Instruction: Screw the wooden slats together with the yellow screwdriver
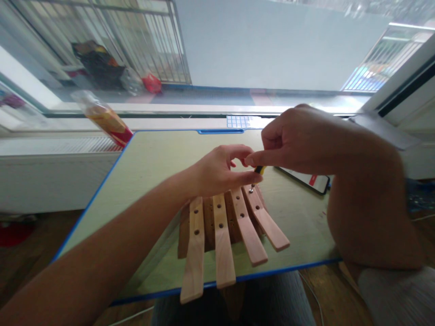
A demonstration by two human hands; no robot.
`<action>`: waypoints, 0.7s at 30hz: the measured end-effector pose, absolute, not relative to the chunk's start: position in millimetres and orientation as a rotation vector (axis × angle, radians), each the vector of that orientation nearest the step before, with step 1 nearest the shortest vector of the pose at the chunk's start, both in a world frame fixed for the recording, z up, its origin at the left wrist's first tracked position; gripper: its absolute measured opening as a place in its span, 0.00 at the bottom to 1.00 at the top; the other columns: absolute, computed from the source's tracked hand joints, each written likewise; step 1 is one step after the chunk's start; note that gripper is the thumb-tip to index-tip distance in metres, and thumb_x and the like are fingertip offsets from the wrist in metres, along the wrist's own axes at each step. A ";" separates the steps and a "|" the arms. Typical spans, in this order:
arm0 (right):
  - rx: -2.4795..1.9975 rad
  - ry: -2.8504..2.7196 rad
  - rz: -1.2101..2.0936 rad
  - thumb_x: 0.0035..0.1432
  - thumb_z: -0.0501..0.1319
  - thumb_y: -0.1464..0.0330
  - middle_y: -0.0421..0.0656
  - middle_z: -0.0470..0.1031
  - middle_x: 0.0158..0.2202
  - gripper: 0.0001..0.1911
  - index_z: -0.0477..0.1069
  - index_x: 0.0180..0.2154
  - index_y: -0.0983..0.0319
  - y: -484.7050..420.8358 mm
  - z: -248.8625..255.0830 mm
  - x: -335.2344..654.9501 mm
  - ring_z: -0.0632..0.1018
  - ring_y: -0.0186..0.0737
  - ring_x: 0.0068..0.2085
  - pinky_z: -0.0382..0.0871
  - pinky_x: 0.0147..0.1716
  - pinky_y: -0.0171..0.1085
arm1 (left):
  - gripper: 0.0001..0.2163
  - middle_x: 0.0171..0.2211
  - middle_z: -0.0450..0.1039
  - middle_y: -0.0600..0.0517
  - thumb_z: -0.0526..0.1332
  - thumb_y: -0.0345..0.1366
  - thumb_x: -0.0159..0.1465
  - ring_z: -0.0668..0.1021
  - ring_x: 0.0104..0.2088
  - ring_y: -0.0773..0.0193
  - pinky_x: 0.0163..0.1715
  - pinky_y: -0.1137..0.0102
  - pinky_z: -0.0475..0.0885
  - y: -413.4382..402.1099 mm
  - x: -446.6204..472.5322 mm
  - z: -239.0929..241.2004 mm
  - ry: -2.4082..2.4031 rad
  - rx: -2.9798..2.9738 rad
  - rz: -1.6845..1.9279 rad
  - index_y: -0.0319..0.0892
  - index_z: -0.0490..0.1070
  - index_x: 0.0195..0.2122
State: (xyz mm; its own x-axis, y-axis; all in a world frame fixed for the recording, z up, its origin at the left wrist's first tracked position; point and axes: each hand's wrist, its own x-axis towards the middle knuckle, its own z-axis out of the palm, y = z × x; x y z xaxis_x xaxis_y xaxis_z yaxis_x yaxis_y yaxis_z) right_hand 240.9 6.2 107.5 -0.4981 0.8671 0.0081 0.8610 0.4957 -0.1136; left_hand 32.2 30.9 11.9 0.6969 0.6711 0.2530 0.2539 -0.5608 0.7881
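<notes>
A small screwdriver (259,170) with a yellow and black handle stands over the rightmost wooden slat (268,226), its tip at a screw (251,190) in that slat. My left hand (224,170) is curled around the screwdriver from the left, its thumb against the handle. From above, my right hand (288,136) closes on the handle's upper end, and these fingers hide much of it. Several pale slats with paired screw holes lie across a darker wooden block (183,242). Of these, the leftmost slat (193,267) reaches past the table's front edge.
The block rests on a light green table (146,158) with a blue rim. A phone (316,182) lies at the right, partly behind my right arm. Past the far left corner, a bag of bread-like food (107,118) leans by the window. My legs (272,299) are under the front edge.
</notes>
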 end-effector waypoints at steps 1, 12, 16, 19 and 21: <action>-1.544 -2.662 0.152 0.61 0.65 0.48 0.37 0.61 0.15 0.25 0.71 0.21 0.58 6.7 106.8 240.8 0.61 0.32 0.21 0.52 0.26 0.41 | 0.12 0.37 0.79 0.51 0.70 0.45 0.65 0.78 0.41 0.61 0.43 0.66 0.70 30.8 32.3 12.4 0.698 2.142 0.704 0.40 0.78 0.39; -1.330 -2.743 0.326 0.62 0.67 0.54 0.39 0.81 0.30 0.14 0.81 0.40 0.57 -0.3 114.9 250.2 0.74 0.35 0.27 0.62 0.27 0.39 | 0.11 0.46 0.82 0.48 0.70 0.43 0.66 0.80 0.47 0.58 0.46 0.65 0.72 33.6 26.9 10.1 0.702 2.124 0.685 0.43 0.83 0.44; -1.244 -2.746 0.474 0.63 0.64 0.60 0.41 0.84 0.37 0.12 0.83 0.45 0.55 -2.8 117.8 249.6 0.78 0.38 0.30 0.68 0.29 0.40 | 0.10 0.46 0.82 0.47 0.70 0.43 0.67 0.80 0.46 0.58 0.49 0.63 0.73 33.3 26.5 11.7 0.656 2.124 0.674 0.43 0.85 0.43; -1.277 -2.730 0.484 0.62 0.64 0.63 0.41 0.85 0.35 0.10 0.84 0.41 0.56 -3.4 117.6 247.7 0.78 0.39 0.30 0.69 0.30 0.41 | 0.11 0.45 0.82 0.46 0.70 0.43 0.66 0.80 0.47 0.56 0.50 0.61 0.73 31.8 27.9 13.9 0.662 2.132 0.669 0.42 0.84 0.41; -1.315 -2.709 0.478 0.61 0.65 0.64 0.41 0.84 0.33 0.10 0.84 0.41 0.56 -3.2 117.1 247.3 0.78 0.39 0.29 0.68 0.29 0.40 | 0.10 0.45 0.83 0.46 0.69 0.42 0.66 0.81 0.47 0.56 0.49 0.62 0.74 31.2 28.8 13.9 0.684 2.137 0.666 0.41 0.83 0.42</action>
